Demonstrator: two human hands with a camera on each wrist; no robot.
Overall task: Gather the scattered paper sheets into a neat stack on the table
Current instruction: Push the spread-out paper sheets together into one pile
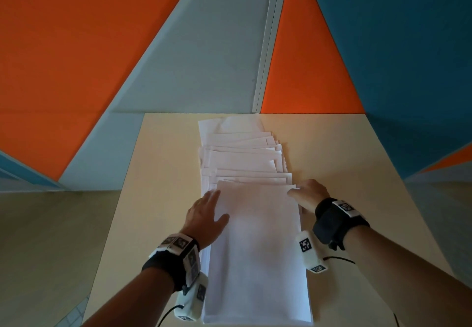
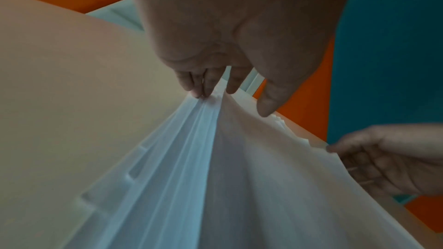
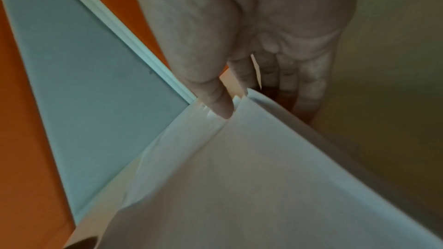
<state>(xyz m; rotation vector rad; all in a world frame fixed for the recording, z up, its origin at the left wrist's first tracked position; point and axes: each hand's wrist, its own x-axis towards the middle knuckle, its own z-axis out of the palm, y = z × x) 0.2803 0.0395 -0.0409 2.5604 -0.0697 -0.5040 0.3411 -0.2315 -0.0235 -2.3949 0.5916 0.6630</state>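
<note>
**Mia:** What are the hands doing?

**Ben:** The right hand (image 1: 310,195) pinches the right edge of the paper sheets (image 1: 255,237). Its thumb sits on top and its fingers curl under the edge. I think that is so it can lift or slide the top papers.

**Mia:** And the other one?

**Ben:** The left hand (image 1: 205,214) lies flat on the left side of the papers. Its fingers are straight and press down. It holds nothing. I think it keeps the pile from sliding away.

**Mia:** Where are the papers?

**Ben:** They are on the table (image 1: 357,173), in a long line down the middle. The near papers lie almost even. Behind the hands the papers are spread like steps, each one peeking out past the next, up to the far edge of the table.

**Mia:** So is the pile neat?

**Ben:** Not yet, I think. The far papers need to come toward the near ones.
</note>
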